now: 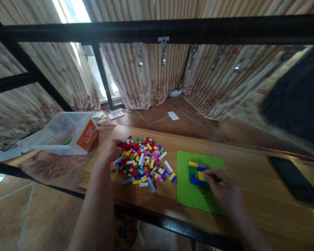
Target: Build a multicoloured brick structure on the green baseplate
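Observation:
A loose heap of small coloured toy bricks [143, 162] lies on the wooden tabletop. My left hand [112, 149] reaches into its far left edge, by some red bricks; the fingers are mostly hidden and blurred. To the right of the heap lies a square green studded baseplate [184, 195]. On it stands a low built block of bricks [196, 182] in blue, green, yellow and purple, with a gap inside. My right hand [223, 186] is over the baseplate, thumb and fingers pinched on a brick at the block's right side. A yellow brick [201, 175] shows beside the fingertips.
A clear plastic box [65, 148] with an orange label lies to the left, with a few pieces inside. A black phone [295, 179] rests at the table's right. Beyond are a dark metal rail [172, 31], curtains [146, 76] and a tiled floor with papers.

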Motion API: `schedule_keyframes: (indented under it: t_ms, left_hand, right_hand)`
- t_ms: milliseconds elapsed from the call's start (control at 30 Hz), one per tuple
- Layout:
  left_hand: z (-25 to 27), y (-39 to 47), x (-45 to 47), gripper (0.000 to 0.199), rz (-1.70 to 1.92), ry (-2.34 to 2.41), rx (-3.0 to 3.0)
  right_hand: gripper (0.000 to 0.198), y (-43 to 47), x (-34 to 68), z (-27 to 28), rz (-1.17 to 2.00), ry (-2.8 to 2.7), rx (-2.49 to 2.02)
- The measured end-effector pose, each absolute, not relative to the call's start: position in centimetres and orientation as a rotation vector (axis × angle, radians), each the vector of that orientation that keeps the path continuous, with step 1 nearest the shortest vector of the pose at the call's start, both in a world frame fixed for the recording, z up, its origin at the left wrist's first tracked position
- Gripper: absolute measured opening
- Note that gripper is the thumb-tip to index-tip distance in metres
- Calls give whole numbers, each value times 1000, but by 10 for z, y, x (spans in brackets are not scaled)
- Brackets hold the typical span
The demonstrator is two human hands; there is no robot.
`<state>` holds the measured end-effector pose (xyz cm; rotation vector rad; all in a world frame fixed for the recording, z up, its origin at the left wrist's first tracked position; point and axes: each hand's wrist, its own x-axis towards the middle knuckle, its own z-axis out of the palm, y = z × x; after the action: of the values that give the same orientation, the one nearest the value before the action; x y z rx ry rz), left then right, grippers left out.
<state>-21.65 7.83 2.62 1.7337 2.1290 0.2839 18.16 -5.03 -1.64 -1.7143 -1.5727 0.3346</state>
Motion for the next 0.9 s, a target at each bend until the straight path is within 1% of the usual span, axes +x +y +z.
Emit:
schedule_keyframes:
  t_ms: [100, 233, 500, 667, 900]
  left_hand:
    - [31, 77, -219, 34, 265, 2140, 1772]
    - [33, 75, -221, 34, 329, 2087, 1783]
    - [34, 73, -217, 41, 419, 1998, 1717]
    - [34, 74, -214, 39, 405, 2068, 1683]
    - [32, 77, -213, 42, 368, 2079, 1668]
  right_hand:
    - [19, -50, 183, -15, 330, -1558, -1702]
    - [16, -51, 184, -15, 332, -1555, -1697]
    - [14, -53, 189, -15, 308, -1548, -1689]
    - [14, -54, 189, -11, 302, -1539, -1712]
    - [14, -53, 188, -10, 313, -1531, -1698]
